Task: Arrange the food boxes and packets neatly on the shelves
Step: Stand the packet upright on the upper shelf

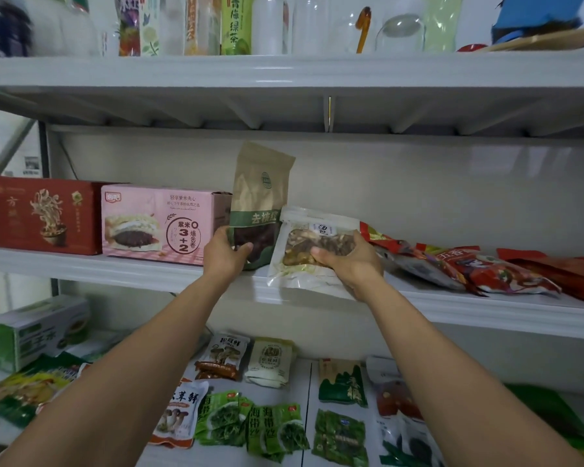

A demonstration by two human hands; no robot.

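My left hand grips the lower edge of a tall brown-and-green paper pouch, which stands upright on the middle shelf beside a pink bread box. Just right of it, my right hand holds a clear white packet of dried mushrooms, tilted against the pouch with its bottom over the shelf's front edge. A red box stands left of the pink box.
Red snack packets lie flat on the middle shelf to the right. Bottles and glassware fill the top shelf. On the bottom shelf lie several green and white packets and a green-white box at left.
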